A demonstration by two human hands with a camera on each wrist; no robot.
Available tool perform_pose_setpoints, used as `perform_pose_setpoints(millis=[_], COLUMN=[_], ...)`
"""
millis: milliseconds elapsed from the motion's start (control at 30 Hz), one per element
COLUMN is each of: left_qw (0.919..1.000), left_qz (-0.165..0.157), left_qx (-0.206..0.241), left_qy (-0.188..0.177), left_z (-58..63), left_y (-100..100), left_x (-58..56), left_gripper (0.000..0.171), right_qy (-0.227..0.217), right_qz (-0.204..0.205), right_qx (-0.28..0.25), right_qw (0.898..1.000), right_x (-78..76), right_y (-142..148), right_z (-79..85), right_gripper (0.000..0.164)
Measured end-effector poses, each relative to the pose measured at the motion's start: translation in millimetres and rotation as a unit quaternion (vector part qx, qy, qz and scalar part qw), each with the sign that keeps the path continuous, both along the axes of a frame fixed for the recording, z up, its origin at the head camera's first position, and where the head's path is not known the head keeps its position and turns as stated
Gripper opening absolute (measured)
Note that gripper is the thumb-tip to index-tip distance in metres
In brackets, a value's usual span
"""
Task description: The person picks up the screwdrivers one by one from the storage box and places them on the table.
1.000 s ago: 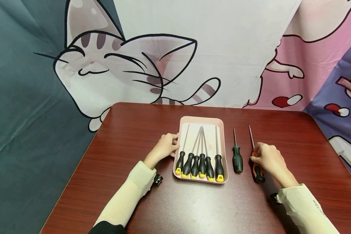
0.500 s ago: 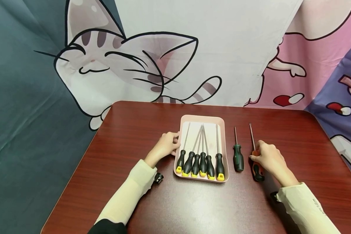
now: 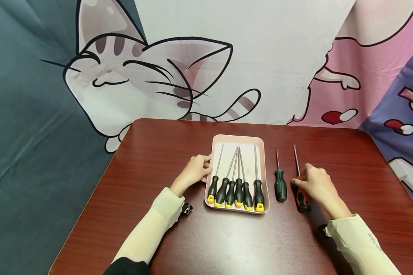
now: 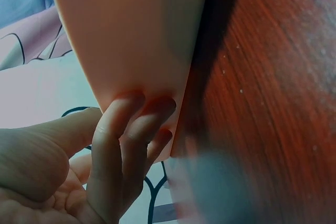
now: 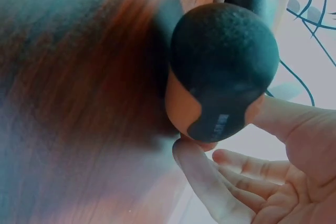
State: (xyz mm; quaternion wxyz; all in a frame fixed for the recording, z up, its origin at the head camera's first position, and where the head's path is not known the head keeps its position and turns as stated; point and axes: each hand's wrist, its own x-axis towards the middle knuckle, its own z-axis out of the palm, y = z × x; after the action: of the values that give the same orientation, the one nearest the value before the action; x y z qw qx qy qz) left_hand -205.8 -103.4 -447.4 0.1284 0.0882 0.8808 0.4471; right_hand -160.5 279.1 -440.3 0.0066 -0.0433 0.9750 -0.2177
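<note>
My left hand (image 3: 194, 170) grips the left edge of a pink tray (image 3: 236, 140), thumb at the rim. In the left wrist view its fingers (image 4: 134, 124) press on the tray's outer wall (image 4: 131, 35). Several black-and-yellow screwdrivers (image 3: 259, 196) lie side by side in the tray, shafts pointing away. My right hand (image 3: 317, 186) pinches the handle of an orange-and-black screwdriver (image 3: 302, 201) lying on the table; in the right wrist view the black handle end (image 5: 226, 51) hides part of the thumb and fingers. Between it and the tray lies a green screwdriver (image 3: 280, 186).
The brown wooden table (image 3: 165, 139) carries all these things. Behind it hangs a cloth backdrop (image 3: 278, 57) with cartoon cats, close to the table's far edge. A small dark device (image 3: 186, 209) sits at my left wrist.
The head view has shifted very slightly. My right thumb has moved a little across the orange-and-black screwdriver's handle. My left hand and the tray stay in place.
</note>
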Motion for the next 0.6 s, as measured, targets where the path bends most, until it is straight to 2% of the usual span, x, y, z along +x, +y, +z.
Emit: perform_pose_setpoints(millis=[267, 600], left_qw=[1.0, 0.9999], left_qz=[0.0, 0.001], left_qx=[0.004, 0.013], left_qy=[0.005, 0.0], left_z=[0.4, -1.6], left_y=[-1, -1], left_x=[0.9, 0.6], left_gripper=[0.057, 0.056], right_qy=[0.014, 0.062], right_qz=[-0.013, -0.028], right_qx=[0.003, -0.002], right_qw=[1.0, 0.998], right_x=[2.2, -0.2], right_y=[-2, -8], right_z=[4.4, 16.3], right_gripper=[0.031, 0.029])
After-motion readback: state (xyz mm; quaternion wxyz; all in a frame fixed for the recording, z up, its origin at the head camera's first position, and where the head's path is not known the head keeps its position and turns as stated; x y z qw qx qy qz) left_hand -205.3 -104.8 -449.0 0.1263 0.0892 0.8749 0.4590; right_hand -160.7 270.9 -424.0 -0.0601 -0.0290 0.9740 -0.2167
